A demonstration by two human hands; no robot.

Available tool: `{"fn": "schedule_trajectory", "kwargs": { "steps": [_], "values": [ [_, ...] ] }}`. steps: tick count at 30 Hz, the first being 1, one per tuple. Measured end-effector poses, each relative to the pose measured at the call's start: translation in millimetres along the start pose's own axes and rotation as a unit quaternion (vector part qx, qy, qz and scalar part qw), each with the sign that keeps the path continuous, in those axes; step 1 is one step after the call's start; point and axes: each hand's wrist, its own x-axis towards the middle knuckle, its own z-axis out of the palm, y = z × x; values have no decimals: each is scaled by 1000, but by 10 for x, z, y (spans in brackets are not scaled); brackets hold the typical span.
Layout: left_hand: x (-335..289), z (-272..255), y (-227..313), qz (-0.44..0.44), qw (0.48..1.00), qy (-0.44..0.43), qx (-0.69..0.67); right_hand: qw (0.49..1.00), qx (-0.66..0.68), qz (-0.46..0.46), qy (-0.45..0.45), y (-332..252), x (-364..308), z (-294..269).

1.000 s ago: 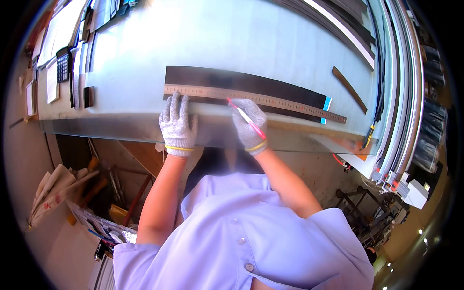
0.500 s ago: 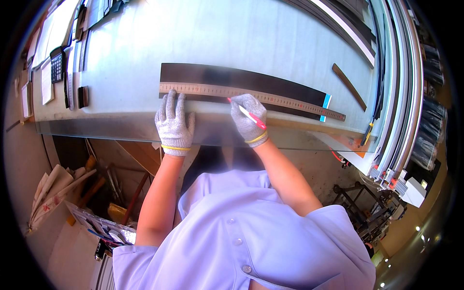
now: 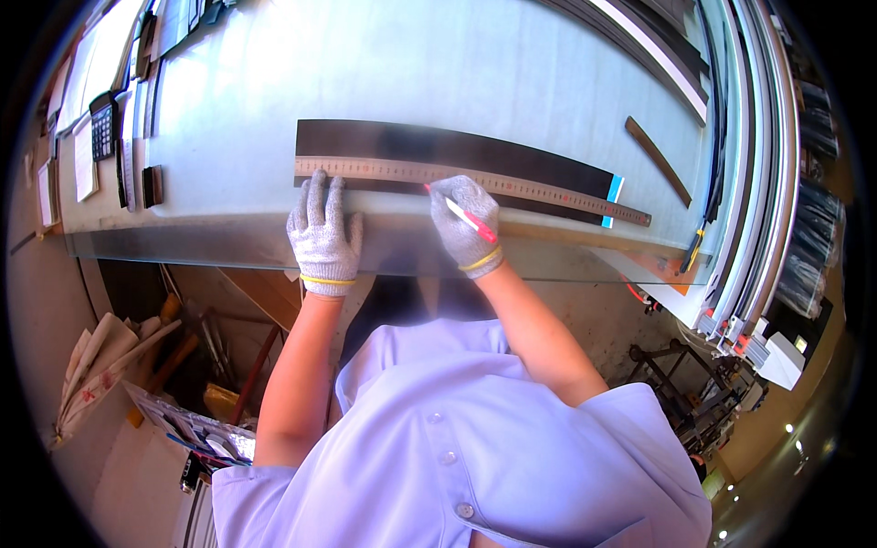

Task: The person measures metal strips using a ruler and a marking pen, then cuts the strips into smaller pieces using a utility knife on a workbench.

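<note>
A long black strip with a blue and white end lies on the glass-topped table. On it rests a steel ruler, running lengthwise and reaching past the strip's right end. My left hand, in a grey knit glove with a yellow cuff, lies flat with its fingers stretched out. Its fingertips press at the ruler's left end and the strip's near edge. In my right hand, gloved alike, a red and white pen is gripped. The pen's red tip points at the strip's near edge, just below the ruler; whether it touches cannot be seen.
A short dark bar lies at the right of the table. Beyond it are long dark strips and metal rails. A calculator and papers sit at the far left. The glass edge runs close before me.
The whole view has shifted very slightly left. Both hands, the ruler and the strip keep nearly the same places relative to one another.
</note>
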Motion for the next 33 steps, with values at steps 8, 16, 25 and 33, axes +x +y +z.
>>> {"fn": "schedule_trajectory", "kwargs": {
  "steps": [8,16,25,33],
  "values": [
    [12,-8,22,-3,1000,-5,0,999,31,10,-24,11,-152,-198],
    [9,16,30,10,1000,7,18,989,5,140,45,292,-522,-879],
    [3,56,39,15,999,13,29,987,-13,128,91,709,-473,-1276],
    [12,31,86,12,999,7,35,986,-8,141,87,699,-425,-1359]
  ]
}}
